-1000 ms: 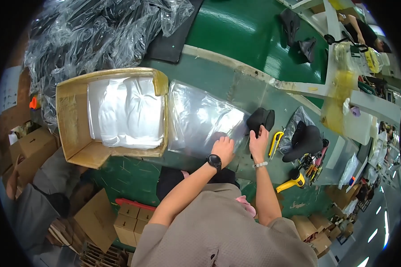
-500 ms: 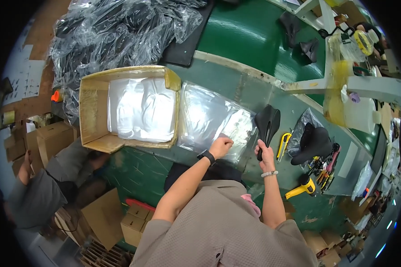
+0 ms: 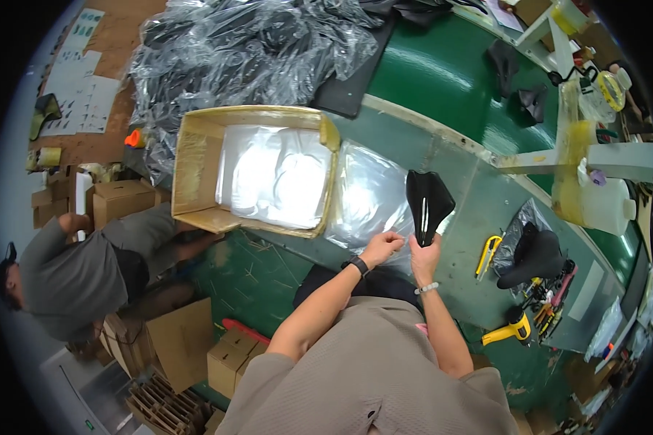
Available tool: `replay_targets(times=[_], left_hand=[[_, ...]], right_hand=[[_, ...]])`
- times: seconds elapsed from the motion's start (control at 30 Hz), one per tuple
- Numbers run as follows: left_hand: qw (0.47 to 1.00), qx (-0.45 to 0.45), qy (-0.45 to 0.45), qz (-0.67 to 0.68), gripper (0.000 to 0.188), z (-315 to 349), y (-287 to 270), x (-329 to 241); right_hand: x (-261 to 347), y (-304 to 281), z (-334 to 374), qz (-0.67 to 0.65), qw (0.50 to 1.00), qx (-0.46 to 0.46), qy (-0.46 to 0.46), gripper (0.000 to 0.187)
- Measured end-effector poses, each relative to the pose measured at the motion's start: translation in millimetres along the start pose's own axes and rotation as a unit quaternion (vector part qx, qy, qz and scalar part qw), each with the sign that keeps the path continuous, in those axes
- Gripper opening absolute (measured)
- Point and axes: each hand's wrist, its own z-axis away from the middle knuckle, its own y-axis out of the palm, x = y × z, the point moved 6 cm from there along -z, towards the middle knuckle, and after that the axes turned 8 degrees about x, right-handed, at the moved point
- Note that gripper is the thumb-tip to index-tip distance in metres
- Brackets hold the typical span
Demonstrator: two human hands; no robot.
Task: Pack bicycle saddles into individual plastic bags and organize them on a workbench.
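Observation:
My right hand (image 3: 424,259) grips a black bicycle saddle (image 3: 428,201) by its narrow end, the wide end pointing away from me. The saddle hangs over the right edge of a stack of clear plastic bags (image 3: 366,185) on the workbench. Just left of the saddle's narrow end is my left hand (image 3: 382,249), its fingers curled into a pinch near the bags' front edge; whatever is between them is too small to make out. A cardboard box (image 3: 199,163) with more clear bags (image 3: 272,174) stands left of the stack.
Right of the saddle lie a yellow utility knife (image 3: 488,256), another black saddle (image 3: 533,257), a yellow heat gun (image 3: 508,328) and several hand tools (image 3: 551,304). Plastic-wrapped goods (image 3: 247,61) are heaped behind the box. Two saddles rest on the green surface (image 3: 442,69). A co-worker (image 3: 87,275) bends at the left.
My right hand has brought the saddle left over the bags and turned its upper face into glare. My left hand has come close beside it. The view has shifted, and the co-worker shows more fully.

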Motion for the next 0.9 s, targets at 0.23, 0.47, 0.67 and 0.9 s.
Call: replay_targets(times=[0.23,0.47,0.67,0.9], left_hand=[[0.916,-0.179,0.055,0.355,0.020,17,-59,-15],[0.956,-0.163,0.045,0.241,0.011,12,-74,-29],[0.942,-0.205,0.105,0.245,0.026,-23,-67,-6],[0.843,-0.138,0.390,-0.345,0.021,65,36,-137]], right_hand=[[-26,-20,-22,0.013,0.998,-0.054,0.038,0.034],[50,-32,24,0.076,0.986,-0.011,-0.149,0.049],[19,-4,46,0.415,0.879,0.195,-0.132,0.051],[5,10,34,0.456,0.852,0.216,-0.144,0.054]])
